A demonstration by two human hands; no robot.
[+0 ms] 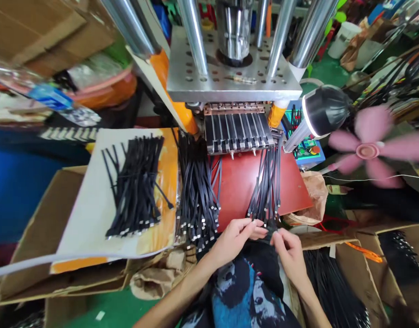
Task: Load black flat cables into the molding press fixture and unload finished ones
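Observation:
My left hand [236, 237] and my right hand [287, 248] meet at the near edge of a red work plate [238, 189]. Both pinch the near ends of a bundle of black straps with metal tips [267, 189] that fans out over the plate. The left fingers close on the tips at the bundle's left side. At the right side, the right fingers curl around other tips. Behind the plate stands a press with a ribbed black die [237, 132] under a steel platen [230, 73].
A heap of black straps [197, 187] lies left of the plate, and another pile [136, 187] rests on a white-orange sheet over a cardboard box [42, 237]. A lamp [324, 111] and a spinning pink fan [366, 148] stand right. More straps fill a box [335, 287] at lower right.

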